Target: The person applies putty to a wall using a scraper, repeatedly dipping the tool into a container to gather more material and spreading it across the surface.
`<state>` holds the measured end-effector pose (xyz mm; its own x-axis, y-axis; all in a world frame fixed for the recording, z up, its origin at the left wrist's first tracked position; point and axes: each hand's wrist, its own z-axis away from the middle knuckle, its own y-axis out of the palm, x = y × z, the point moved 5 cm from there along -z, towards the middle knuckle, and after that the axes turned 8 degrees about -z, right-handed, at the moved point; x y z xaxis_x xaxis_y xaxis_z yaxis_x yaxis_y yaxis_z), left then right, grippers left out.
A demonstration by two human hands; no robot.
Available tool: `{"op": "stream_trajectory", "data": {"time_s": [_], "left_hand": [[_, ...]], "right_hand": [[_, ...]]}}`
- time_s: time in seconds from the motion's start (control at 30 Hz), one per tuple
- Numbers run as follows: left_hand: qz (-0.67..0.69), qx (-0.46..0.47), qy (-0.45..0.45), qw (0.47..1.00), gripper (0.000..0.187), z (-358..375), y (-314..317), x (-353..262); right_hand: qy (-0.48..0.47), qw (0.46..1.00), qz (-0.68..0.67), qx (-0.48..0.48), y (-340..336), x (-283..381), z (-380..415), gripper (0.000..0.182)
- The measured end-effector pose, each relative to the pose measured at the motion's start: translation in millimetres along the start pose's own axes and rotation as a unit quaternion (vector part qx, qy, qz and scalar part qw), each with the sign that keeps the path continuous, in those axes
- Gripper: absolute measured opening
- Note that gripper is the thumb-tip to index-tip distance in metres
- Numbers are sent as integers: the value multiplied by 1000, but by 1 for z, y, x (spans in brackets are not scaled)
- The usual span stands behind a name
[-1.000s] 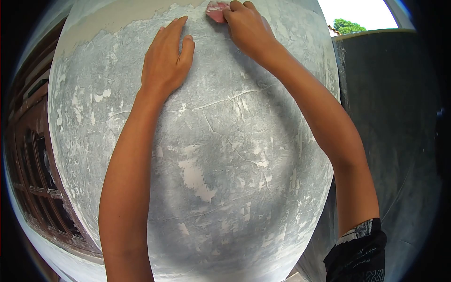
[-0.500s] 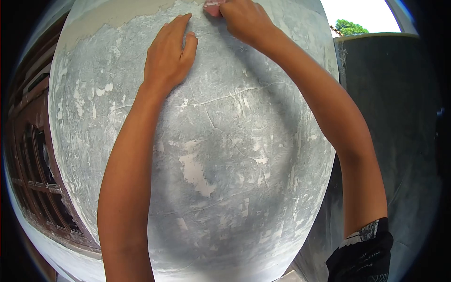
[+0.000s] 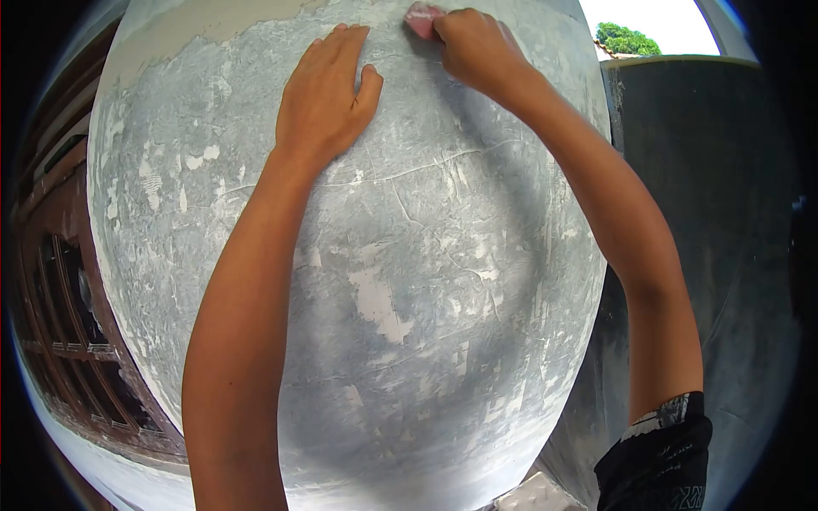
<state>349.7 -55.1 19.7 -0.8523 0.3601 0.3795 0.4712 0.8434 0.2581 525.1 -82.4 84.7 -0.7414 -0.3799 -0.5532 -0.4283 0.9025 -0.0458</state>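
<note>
A grey wall (image 3: 409, 264) with patchy white skim marks and thin cracks stands right in front of me. My left hand (image 3: 328, 94) rests flat against its upper part, fingers stretched upward and thumb apart, holding nothing. Higher and to the right, my right hand (image 3: 481, 49) is closed around a small pink piece (image 3: 423, 20) with whitish residue on it. That piece is pressed to the wall near the top of the view; its exact kind does not show. My right fingers hide part of it.
A beige coating (image 3: 192, 38) covers the wall's upper left. Brown wooden shutters (image 3: 72, 298) stand at the left. A dark panel (image 3: 699, 187) is at the right, with a green tree (image 3: 628, 39) beyond. A pale block (image 3: 538, 494) sits low, beside the wall's foot.
My right hand has moved right and slightly down with the pink piece. My left hand keeps almost the same spot on the wall. The whole view has shifted a little.
</note>
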Motion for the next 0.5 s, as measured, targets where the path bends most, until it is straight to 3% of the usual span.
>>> {"op": "stream_trajectory", "data": {"time_s": [0.1,0.2,0.33,0.4,0.43,0.5], "left_hand": [[-7,-9,4,1000,50,0,2,-1],[-9,-8,-3,1000,49,0,1,-1],[-13,-4,-9,1000,49,0,1,-1],[-3,-3,-12,1000,49,0,0,0],[-2,-2,-11,1000,49,1,-1,0],[4,0,-26,1000,48,1,-1,1]], "right_hand": [[54,998,20,-21,-15,-8,-7,13],[97,987,43,-121,-29,-40,-54,35],[117,984,65,-115,0,-87,-81,29],[7,995,94,-43,16,-69,-64,16],[-1,995,100,-19,18,-51,-51,7],[19,993,112,15,14,-8,-18,9]]}}
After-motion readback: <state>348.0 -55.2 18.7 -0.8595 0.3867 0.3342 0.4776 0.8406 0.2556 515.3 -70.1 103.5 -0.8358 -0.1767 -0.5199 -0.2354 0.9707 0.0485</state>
